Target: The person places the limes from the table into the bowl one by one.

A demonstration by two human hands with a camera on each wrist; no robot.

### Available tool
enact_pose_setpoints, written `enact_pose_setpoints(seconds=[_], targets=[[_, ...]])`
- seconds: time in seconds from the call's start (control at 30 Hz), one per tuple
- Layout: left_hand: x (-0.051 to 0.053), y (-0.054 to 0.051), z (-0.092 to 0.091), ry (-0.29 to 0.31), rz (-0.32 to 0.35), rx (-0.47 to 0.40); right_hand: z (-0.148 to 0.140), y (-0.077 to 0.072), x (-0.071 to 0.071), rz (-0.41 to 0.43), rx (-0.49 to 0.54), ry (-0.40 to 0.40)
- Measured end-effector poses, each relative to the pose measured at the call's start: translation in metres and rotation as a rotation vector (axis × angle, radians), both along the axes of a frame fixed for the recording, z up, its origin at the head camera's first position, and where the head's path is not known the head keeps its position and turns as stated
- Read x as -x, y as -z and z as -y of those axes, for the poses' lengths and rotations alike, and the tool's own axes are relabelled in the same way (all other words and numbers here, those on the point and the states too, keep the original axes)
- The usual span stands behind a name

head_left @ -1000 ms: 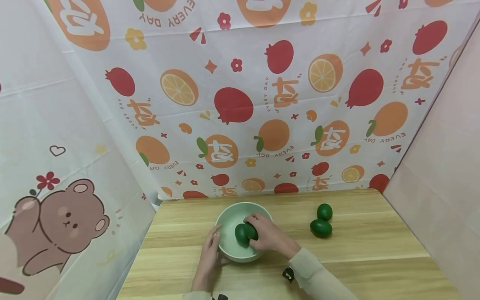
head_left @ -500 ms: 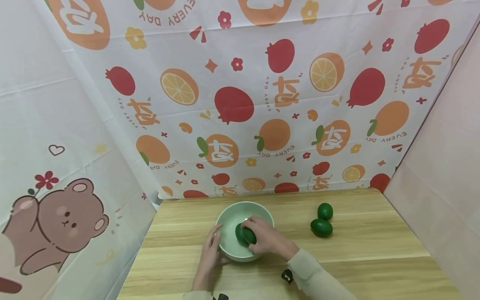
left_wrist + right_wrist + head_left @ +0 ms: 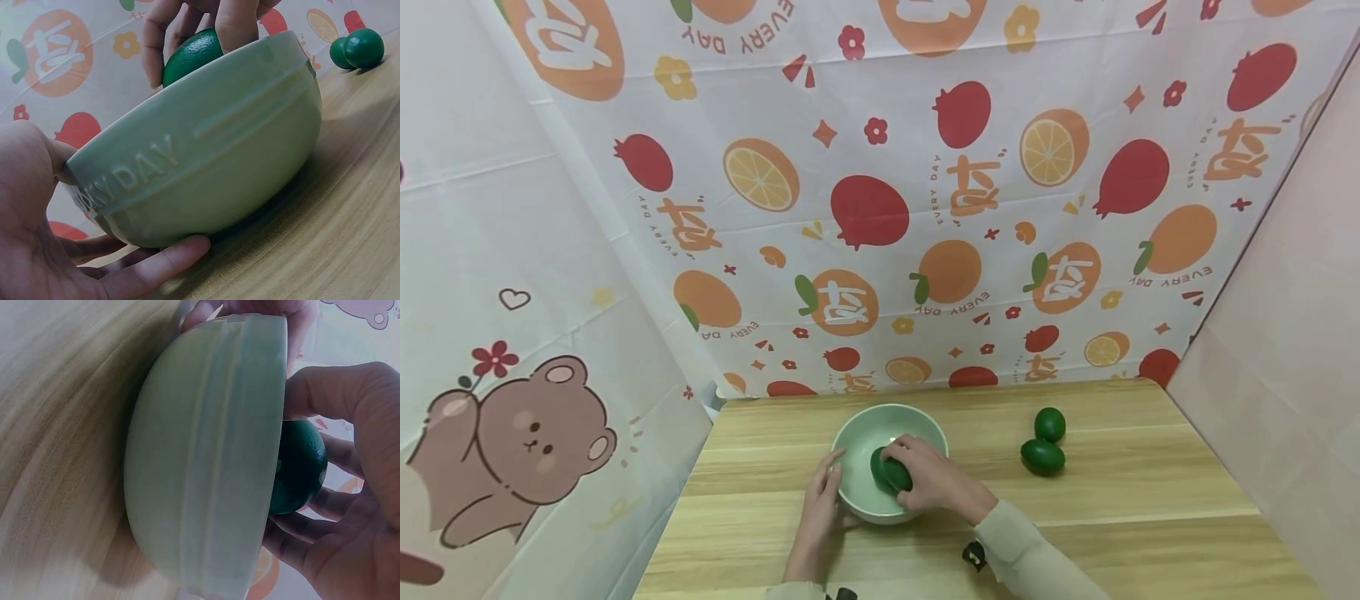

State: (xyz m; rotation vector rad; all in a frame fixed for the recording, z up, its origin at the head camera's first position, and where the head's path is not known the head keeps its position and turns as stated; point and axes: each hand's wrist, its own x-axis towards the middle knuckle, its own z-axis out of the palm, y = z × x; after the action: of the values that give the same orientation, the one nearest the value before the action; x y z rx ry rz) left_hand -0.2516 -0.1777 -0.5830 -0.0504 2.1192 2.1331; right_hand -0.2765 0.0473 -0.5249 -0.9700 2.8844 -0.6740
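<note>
A pale green bowl (image 3: 859, 500) with raised lettering stands on the table. My left hand (image 3: 820, 500) holds its left side, thumb at the rim and fingers under the lower wall, as the left wrist view shows. Over the bowl, my right hand (image 3: 936, 477) grips a dark green lime (image 3: 898, 475) between thumb and fingers. The right wrist view shows this lime (image 3: 303, 465) partly below the rim. Another green lime (image 3: 878, 467) lies in the bowl just left of the gripped one, partly covered by it. Whether the two touch, I cannot tell.
Two more limes, a rear one (image 3: 1049, 424) and a front one (image 3: 1042, 457), lie close together on the wooden table (image 3: 1120, 500), right of the bowl. A fruit-print cloth (image 3: 910, 275) hangs behind the table, and pale cloths hang at both sides.
My right hand has shifted slightly, and the gripped lime has moved a little toward me and left, covering more of the other lime. The left hand and bowl have stayed put.
</note>
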Motion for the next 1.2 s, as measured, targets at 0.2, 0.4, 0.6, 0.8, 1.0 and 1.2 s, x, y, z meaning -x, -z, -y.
enact_pose_setpoints(seconds=[0.2, 0.4, 0.6, 0.8, 1.0, 1.2], targets=[[-0.0002, -0.0006, -0.0003, 0.006, -0.005, -0.019, 0.0009, 0.0000, -0.0013, -0.020, 0.003, -0.010], [0.0003, 0.0002, -0.0002, 0.005, -0.007, -0.017, 0.0012, -0.0001, -0.0032, -0.029, 0.005, -0.016], [0.0008, 0.0007, 0.0002, 0.005, -0.021, -0.014, 0.0019, 0.0008, -0.0047, -0.024, -0.001, -0.010], [0.0015, -0.0014, -0.0002, -0.001, -0.005, -0.017, 0.0028, 0.0027, -0.0041, -0.021, 0.004, -0.005], [0.0015, -0.0009, 0.0000, -0.002, -0.003, -0.007, 0.0035, 0.0044, -0.0048, -0.004, 0.004, 0.001], [0.0008, 0.0016, 0.0016, 0.000, 0.001, -0.015, 0.0042, 0.0057, -0.0067, 0.014, 0.006, 0.003]])
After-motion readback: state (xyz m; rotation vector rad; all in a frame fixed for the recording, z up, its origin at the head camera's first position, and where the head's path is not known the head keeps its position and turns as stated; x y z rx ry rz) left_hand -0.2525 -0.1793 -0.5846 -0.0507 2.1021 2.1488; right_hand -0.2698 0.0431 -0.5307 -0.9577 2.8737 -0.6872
